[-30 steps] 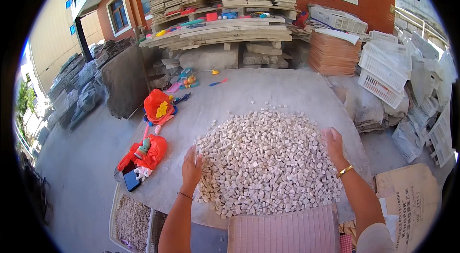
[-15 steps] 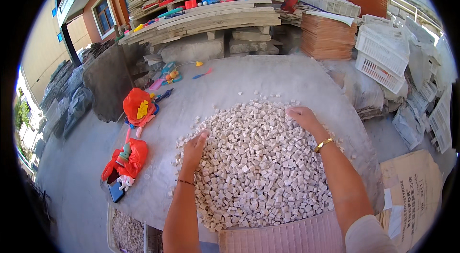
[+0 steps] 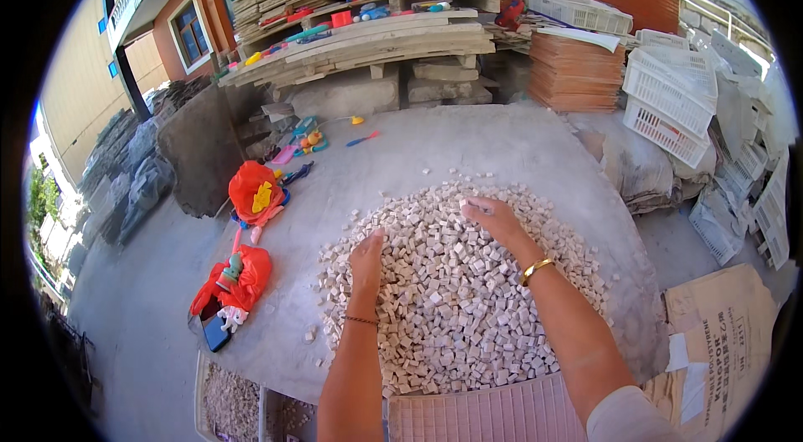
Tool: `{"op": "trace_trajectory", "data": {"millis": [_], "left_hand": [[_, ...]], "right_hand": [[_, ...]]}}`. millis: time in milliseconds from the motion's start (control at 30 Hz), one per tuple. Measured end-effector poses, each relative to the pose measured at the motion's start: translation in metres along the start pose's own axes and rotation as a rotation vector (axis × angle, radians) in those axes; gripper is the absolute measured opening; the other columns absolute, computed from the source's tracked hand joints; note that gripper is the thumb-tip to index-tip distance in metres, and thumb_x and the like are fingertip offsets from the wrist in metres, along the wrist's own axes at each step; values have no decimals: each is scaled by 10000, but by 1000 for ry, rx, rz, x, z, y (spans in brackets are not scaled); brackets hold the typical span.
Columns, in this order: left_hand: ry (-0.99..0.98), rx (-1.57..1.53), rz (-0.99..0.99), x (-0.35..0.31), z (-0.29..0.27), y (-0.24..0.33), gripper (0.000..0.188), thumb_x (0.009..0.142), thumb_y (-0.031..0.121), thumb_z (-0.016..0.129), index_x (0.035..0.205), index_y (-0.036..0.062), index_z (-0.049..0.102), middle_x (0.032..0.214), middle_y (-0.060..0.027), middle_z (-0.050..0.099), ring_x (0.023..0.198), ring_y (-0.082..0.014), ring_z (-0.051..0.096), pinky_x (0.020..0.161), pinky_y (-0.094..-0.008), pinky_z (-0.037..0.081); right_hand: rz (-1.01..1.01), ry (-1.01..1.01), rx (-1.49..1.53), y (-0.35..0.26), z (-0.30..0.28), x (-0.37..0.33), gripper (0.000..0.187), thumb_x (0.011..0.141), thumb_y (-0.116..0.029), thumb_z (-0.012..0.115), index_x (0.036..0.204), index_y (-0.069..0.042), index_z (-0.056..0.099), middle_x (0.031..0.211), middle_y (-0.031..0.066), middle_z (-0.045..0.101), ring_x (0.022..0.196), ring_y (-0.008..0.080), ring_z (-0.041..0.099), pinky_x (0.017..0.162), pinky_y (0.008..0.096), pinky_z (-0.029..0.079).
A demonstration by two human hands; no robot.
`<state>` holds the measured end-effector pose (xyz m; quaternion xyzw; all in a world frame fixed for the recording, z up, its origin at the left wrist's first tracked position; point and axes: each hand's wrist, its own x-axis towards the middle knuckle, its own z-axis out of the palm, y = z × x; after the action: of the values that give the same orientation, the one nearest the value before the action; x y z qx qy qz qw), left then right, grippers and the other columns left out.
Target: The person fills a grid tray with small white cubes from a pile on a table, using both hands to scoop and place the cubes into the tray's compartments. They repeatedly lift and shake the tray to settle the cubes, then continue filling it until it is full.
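A broad heap of small whitish stone cubes (image 3: 452, 291) is spread over a grey slab table (image 3: 435, 137). At the heap's left side is my left hand (image 3: 366, 260), its fingers drawn together; whatever they may hold is hidden. My right hand (image 3: 495, 221), with a gold bangle at the wrist, reaches over the heap's upper part. A pale stone cube shows at its pinched thumb and fingertips. Against the near edge of the heap lies a pinkish ribbed grid tray (image 3: 485, 410), between my forearms.
Red bags (image 3: 251, 191) with small toys and a blue phone (image 3: 217, 333) lie along the table's left edge. Below stands a white crate of stone pieces (image 3: 230, 400). White plastic crates (image 3: 669, 99) and a brown paper sack (image 3: 719, 350) are at right, stacked boards (image 3: 360, 45) behind.
My right hand has moved left and slightly down over the heap, its fingers closing on a cube. My left hand stays beside the heap. The whole view has shifted a little.
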<state>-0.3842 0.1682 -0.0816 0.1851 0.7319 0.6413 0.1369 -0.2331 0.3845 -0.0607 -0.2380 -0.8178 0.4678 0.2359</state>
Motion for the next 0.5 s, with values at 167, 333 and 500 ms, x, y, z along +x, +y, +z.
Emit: {"op": "trace_trajectory", "data": {"millis": [167, 333, 500], "left_hand": [[-60, -120, 56, -18, 11, 4, 496, 891, 366, 567, 1174, -41, 582, 1229, -168, 565, 1185, -245, 486, 1026, -337, 334], [-88, -163, 135, -30, 31, 17, 427, 889, 284, 575, 1212, 5, 572, 1269, -153, 540, 1207, -233, 471, 1032, -332, 336], [-123, -224, 122, -47, 41, 24, 417, 881, 225, 574, 1225, -11, 557, 1269, -154, 539, 1205, -220, 474, 1022, -325, 347]], "right_hand": [[21, -84, 242, -7, 2, -8, 578, 851, -447, 598, 1208, 7, 568, 1247, 153, 561, 1203, 230, 484, 1026, 335, 336], [60, -174, 267, -16, 10, -14, 573, 867, -453, 571, 1203, 11, 571, 1235, 133, 571, 1184, 213, 491, 1022, 320, 333], [82, -178, 249, -15, 14, -13, 546, 875, -479, 537, 1176, -29, 608, 1221, 122, 581, 1191, 226, 483, 1027, 350, 325]]}}
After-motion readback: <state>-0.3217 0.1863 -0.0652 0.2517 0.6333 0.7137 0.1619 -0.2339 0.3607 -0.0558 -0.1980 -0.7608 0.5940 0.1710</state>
